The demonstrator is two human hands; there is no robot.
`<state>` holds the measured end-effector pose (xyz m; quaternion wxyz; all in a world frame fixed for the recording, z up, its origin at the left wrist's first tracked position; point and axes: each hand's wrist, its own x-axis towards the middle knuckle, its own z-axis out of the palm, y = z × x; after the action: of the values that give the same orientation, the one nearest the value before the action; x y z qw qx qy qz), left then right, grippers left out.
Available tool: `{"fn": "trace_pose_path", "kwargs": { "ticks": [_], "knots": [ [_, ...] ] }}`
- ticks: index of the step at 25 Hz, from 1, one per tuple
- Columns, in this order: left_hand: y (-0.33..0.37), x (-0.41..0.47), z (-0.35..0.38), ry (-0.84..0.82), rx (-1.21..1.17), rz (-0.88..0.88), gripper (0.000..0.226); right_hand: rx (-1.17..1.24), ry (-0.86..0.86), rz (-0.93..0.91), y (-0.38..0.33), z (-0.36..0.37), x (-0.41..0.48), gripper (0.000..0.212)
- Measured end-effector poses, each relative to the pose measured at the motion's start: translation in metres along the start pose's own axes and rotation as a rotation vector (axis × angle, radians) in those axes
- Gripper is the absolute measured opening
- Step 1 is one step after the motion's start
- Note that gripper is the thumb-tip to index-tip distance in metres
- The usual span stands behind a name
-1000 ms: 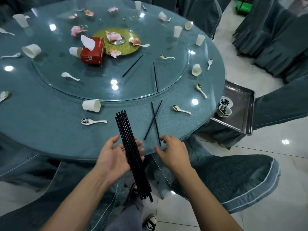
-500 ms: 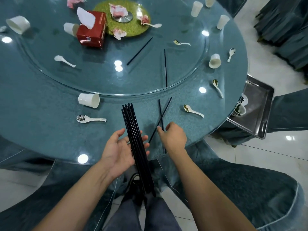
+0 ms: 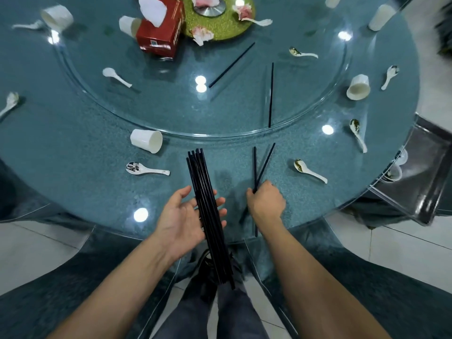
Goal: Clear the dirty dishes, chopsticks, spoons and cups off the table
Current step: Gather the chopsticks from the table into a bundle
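At the near edge of the round counter (image 3: 73,187), both hands low over the teal top. In the left hand (image 3: 182,220), palm up, fingers spread and relaxed: a bundle of black chopsticks (image 3: 208,216) lying across the fingers, far ends over the counter, near ends past its edge. In the right hand (image 3: 266,204), knuckles up, fingers curled: a pinch on a crossed pair of chopsticks (image 3: 254,167), tips fanning toward the far side, 1 near end poking out beside the wrist. Left of the bundle, a tipped paper cup (image 3: 146,140) and, nearer, a soiled spoon (image 3: 146,169). Right of the pair, a second spoon (image 3: 309,170), well apart from the hand. Farther in, on the glass turntable (image 3: 159,101), 2 loose chopsticks (image 3: 231,65), apart from each other, plus a red tissue box (image 3: 160,33) toward the far left. Off the right edge, a steel tray (image 3: 425,167) holding small bowls (image 3: 393,173).
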<state>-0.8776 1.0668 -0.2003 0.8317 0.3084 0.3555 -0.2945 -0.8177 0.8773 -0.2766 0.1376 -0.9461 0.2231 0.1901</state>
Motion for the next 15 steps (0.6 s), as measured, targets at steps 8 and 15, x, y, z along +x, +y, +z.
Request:
{"fn": "trace_pose_path", "kwargs": {
  "ticks": [8,15],
  "knots": [
    [-0.004,0.010,0.015,0.032,0.006,0.006,0.057,0.064,-0.069,-0.018,0.015,-0.004,0.006,0.028],
    [-0.011,0.018,0.031,0.056,0.020,0.012,0.056,0.259,-0.055,-0.096,0.034,-0.030,-0.011,0.018]
  ]
}}
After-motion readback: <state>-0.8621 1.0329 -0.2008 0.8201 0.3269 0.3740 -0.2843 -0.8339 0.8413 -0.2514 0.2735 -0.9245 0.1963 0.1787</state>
